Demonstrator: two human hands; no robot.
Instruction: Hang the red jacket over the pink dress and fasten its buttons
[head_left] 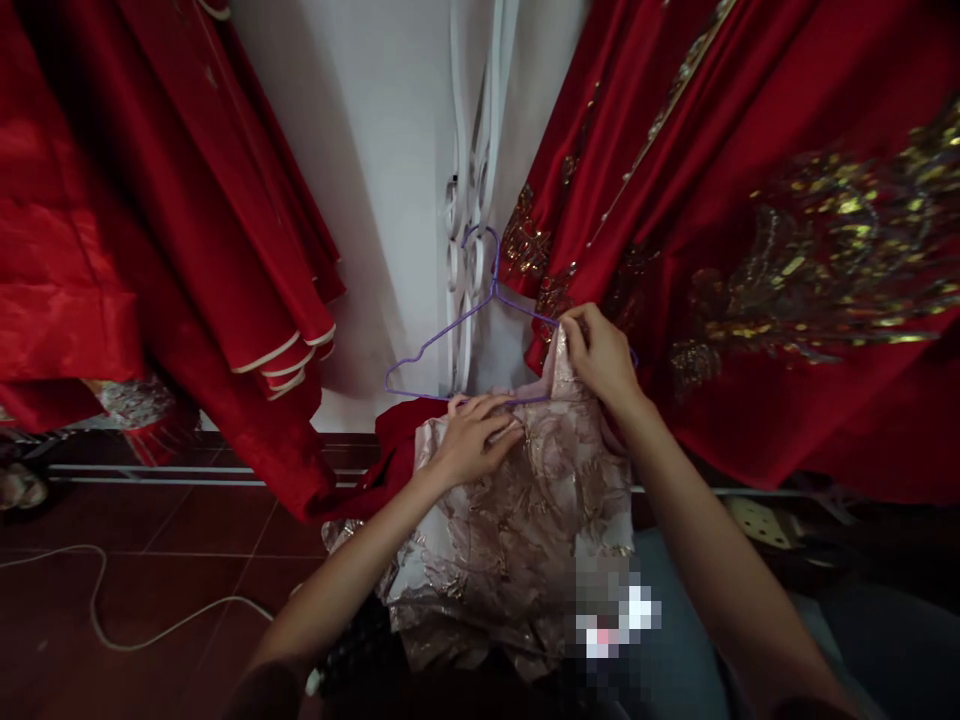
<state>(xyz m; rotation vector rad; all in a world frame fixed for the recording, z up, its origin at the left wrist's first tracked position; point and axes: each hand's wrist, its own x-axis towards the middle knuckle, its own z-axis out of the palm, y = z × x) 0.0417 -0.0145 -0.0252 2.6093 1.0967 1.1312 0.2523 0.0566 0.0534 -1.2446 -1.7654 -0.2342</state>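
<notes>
My floor [225, 540] is dark red tile; a white cord [97, 610] snakes across it at eight o'clock.

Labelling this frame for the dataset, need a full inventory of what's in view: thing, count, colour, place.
wire hanger: 1, purple, centre, partly inside the pale garment
pale garment: 1, pinkish-beige with gold pattern, lower centre, under both hands
red cloth: 1, red, under the pale garment's left edge
red garments: several, red with cream trim, hanging at left
embroidered garment: 1, red with gold embroidery, hanging at right
wall: 1, white, centre back
ornate frame: 1, white, on the wall
cable: 1, white, on the floor, lower left
floor: dark red tiles
left hand: 1, on the pale garment at the hanger's bottom bar
right hand: 1, pinching the pale garment's top edge at the hanger's right shoulder
</notes>
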